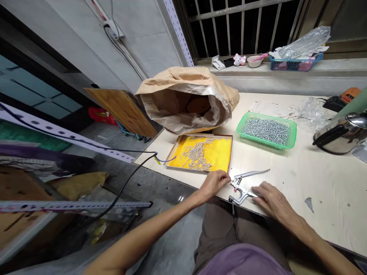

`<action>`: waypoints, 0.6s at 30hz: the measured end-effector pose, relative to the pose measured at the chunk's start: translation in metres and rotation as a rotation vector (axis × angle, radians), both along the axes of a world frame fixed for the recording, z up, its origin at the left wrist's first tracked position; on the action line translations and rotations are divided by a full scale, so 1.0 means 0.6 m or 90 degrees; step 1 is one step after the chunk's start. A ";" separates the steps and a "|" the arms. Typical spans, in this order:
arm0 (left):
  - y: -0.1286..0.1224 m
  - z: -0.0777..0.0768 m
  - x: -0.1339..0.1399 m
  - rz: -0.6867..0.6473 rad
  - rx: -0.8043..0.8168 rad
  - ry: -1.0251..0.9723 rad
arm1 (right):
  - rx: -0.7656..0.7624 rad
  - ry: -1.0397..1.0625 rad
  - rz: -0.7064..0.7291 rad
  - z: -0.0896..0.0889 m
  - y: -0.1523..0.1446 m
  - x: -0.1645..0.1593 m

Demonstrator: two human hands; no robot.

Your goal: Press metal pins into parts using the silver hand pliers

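Observation:
A pair of silver pliers (243, 194) with a C-shaped jaw, a spring and a small red part is at the table's front edge, its handles spread apart. My right hand (272, 198) is closed around its lower handle. At the jaw end my left hand (214, 185) has its fingertips pinched together beside the tool; whatever they hold is too small to make out. Just beyond my left hand lies a shallow tray (231, 152) with a yellow lining, and small metal pieces (197, 154) are heaped on it.
Behind the tray an open paper sack (229, 95) lies on its side. A green plastic basket (292, 139) full of small metal pieces stands further right, near a steel kettle (341, 135). A grey scrap (309, 204) lies on the table (329, 175). Black cable (126, 185) hangs at the left.

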State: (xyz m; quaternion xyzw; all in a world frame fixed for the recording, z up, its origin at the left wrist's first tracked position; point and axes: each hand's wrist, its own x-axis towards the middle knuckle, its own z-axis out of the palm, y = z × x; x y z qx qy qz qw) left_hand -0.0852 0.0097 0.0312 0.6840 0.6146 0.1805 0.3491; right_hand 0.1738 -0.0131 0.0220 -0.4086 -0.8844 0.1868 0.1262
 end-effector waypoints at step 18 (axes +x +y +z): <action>-0.047 -0.018 0.053 0.120 -0.217 0.039 | 0.087 -0.016 -0.072 -0.035 -0.035 -0.008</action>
